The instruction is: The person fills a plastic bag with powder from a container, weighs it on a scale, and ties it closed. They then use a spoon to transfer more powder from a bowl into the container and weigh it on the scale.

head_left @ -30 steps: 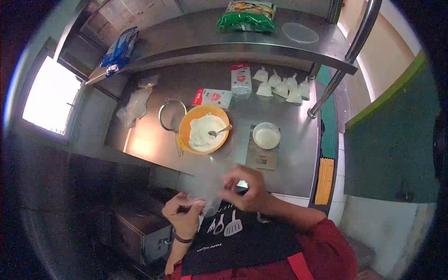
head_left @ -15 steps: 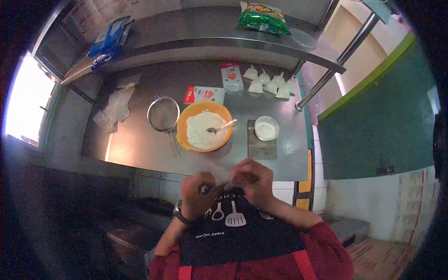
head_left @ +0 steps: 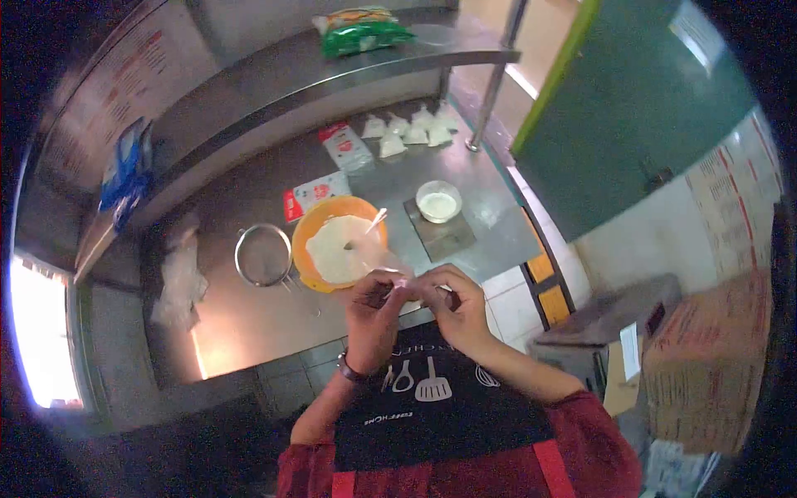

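Plastic bag (head_left: 405, 280), small and clear, sits at frame centre above the counter (head_left: 249, 324) edge, pinched at its top between the left hand (head_left: 374, 305) and the right hand (head_left: 455, 305), fingertips pressed close together. Judging by the tied pouches (head_left: 407, 131) at upper centre, several portions are done, while flour remains in the orange bowl (head_left: 309, 249) and the white cup (head_left: 438, 201) on the scale (head_left: 440, 232). Whether this bag holds anything cannot be told: the film is blurred and partly hidden by fingers.
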`<state>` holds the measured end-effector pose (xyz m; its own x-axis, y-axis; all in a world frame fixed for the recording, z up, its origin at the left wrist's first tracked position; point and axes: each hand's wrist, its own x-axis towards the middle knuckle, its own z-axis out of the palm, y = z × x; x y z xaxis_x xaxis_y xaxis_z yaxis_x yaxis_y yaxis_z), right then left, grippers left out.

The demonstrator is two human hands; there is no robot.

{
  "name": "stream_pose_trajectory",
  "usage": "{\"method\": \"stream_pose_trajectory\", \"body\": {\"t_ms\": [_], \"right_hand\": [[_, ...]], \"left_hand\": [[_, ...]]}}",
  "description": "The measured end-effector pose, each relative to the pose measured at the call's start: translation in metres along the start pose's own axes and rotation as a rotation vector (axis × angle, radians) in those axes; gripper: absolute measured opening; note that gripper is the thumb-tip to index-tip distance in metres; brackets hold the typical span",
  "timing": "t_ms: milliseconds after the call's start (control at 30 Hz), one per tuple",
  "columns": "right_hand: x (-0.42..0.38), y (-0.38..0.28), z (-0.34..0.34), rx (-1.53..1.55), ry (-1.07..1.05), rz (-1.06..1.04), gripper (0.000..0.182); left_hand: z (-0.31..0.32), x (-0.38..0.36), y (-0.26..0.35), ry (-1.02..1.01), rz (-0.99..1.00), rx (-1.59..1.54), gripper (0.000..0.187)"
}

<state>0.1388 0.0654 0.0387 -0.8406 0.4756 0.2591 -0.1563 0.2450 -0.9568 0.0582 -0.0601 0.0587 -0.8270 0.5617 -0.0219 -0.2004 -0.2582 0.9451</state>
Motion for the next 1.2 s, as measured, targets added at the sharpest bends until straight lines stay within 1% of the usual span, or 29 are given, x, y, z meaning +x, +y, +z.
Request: {"method": "stream_pose_trajectory", "body": {"t_ms": [33, 67, 133, 167, 200, 233, 267, 300, 333, 400, 467, 500, 533, 600, 633, 667, 700, 733, 767, 800, 833, 867, 900, 967, 1000, 1067, 1100, 1167, 1200], "right_hand": [[-0.001, -0.002, -0.002, 0.047, 0.051, 0.025, 0.015], [-0.002, -0.007, -0.003, 0.039, 0.084, 0.029, 0.015], [-0.004, -0.014, -0.007, -0.048, 0.15, -0.028, 0.018], [-0.006, -0.01, -0.009, -0.056, 0.17, -0.019, 0.018], [-0.009, -0.005, -0.012, -0.033, 0.234, -0.019, 0.02], [-0.011, -0.002, -0.016, -0.01, 0.292, -0.017, 0.023], [-0.01, 0.0, -0.021, -0.015, 0.295, -0.001, 0.023], [-0.008, 0.0, -0.025, -0.086, 0.331, -0.07, 0.027], [-0.006, 0.001, -0.029, -0.154, 0.365, -0.14, 0.031], [-0.004, 0.004, -0.036, -0.165, 0.352, -0.08, 0.028], [0.004, 0.004, -0.038, 0.207, 0.353, 0.049, 0.028], [0.006, 0.01, -0.043, 0.214, 0.347, 0.062, 0.028], [0.006, 0.018, -0.049, 0.219, 0.299, 0.084, 0.027], [0.012, 0.029, -0.06, 0.239, 0.231, 0.119, 0.026], [0.018, 0.033, -0.064, 0.131, 0.225, 0.05, 0.026], [0.025, 0.037, -0.069, 0.026, 0.216, -0.022, 0.028], [0.033, 0.038, -0.073, 0.046, 0.194, -0.015, 0.028], [0.044, 0.036, -0.078, -0.078, 0.136, -0.139, 0.025], [0.053, 0.036, -0.081, -0.197, 0.075, -0.268, 0.023], [0.062, 0.04, -0.082, -0.172, 0.047, -0.264, 0.023], [0.069, 0.043, -0.082, -0.173, 0.057, -0.306, 0.02], [0.076, 0.047, -0.082, -0.171, 0.067, -0.345, 0.018], [0.084, 0.05, -0.084, -0.145, 0.036, -0.337, 0.018], [0.103, 0.056, -0.088, -0.108, 0.084, -0.493, 0.018], [0.111, 0.057, -0.09, -0.082, 0.06, -0.497, 0.018], [0.124, 0.058, -0.092, -0.139, 0.206, -0.531, 0.02], [0.128, 0.06, -0.093, -0.118, 0.192, -0.533, 0.02], [0.13, 0.064, -0.097, -0.007, 0.154, -0.574, 0.022], [0.13, 0.063, -0.098, 0.002, 0.142, -0.575, 0.022]], "left_hand": [[0.004, 0.001, -0.005, -0.034, -0.013, 0.001, 0.004], [0.008, 0.002, -0.009, -0.026, 0.006, -0.005, 0.004], [0.021, 0.001, -0.018, -0.038, 0.013, -0.015, 0.005], [0.029, -0.001, -0.022, 0.02, 0.034, -0.122, 0.008], [0.034, -0.002, -0.027, 0.086, 0.053, -0.228, 0.012], [0.035, -0.001, -0.031, 0.082, 0.036, -0.231, 0.012], [0.035, 0.0, -0.036, 0.091, 0.087, -0.15, 0.014], [0.035, -0.002, -0.041, 0.101, 0.134, -0.064, 0.016], [0.036, -0.004, -0.042, 0.102, 0.116, -0.057, 0.016], [0.039, -0.005, -0.043, -0.019, 0.175, 0.191, 0.018], [0.043, -0.001, -0.051, 0.015, 0.181, 0.244, 0.018], [0.045, 0.001, -0.055, 0.045, 0.197, 0.292, 0.019], [0.049, 0.003, -0.055, 0.057, 0.185, 0.301, 0.019], [0.059, 0.014, -0.052, 0.013, 0.242, 0.381, 0.019], [0.065, 0.021, -0.048, 0.034, 0.236, 0.394, 0.019], [0.072, 0.028, -0.044, 0.092, 0.275, 0.403, 0.019], [0.077, 0.036, -0.042, 0.152, 0.316, 0.415, 0.019], [0.077, 0.044, -0.041, 0.181, 0.31, 0.433, 0.019], [0.071, 0.052, -0.038, 0.223, 0.53, 0.701, 0.019], [0.068, 0.058, -0.035, 0.256, 0.744, 0.976, 0.019], [0.072, 0.06, -0.029, 0.282, 0.779, 1.091, 0.017], [0.073, 0.061, -0.027, 0.311, 0.758, 1.117, 0.017], [0.074, 0.062, -0.026, 0.291, 0.785, 1.132, 0.016], [0.08, 0.061, -0.023, 0.242, 0.848, 1.122, 0.018], [0.088, 0.062, -0.023, 0.271, 0.84, 1.145, 0.018], [0.106, 0.063, -0.024, 0.346, 0.835, 1.019, 0.013], [0.111, 0.06, -0.025, 0.364, 0.833, 1.037, 0.013], [0.12, 0.055, -0.026, 0.628, 0.368, 0.644, 0.013], [0.123, 0.056, -0.023, 0.642, 0.368, 0.646, 0.013]]}}
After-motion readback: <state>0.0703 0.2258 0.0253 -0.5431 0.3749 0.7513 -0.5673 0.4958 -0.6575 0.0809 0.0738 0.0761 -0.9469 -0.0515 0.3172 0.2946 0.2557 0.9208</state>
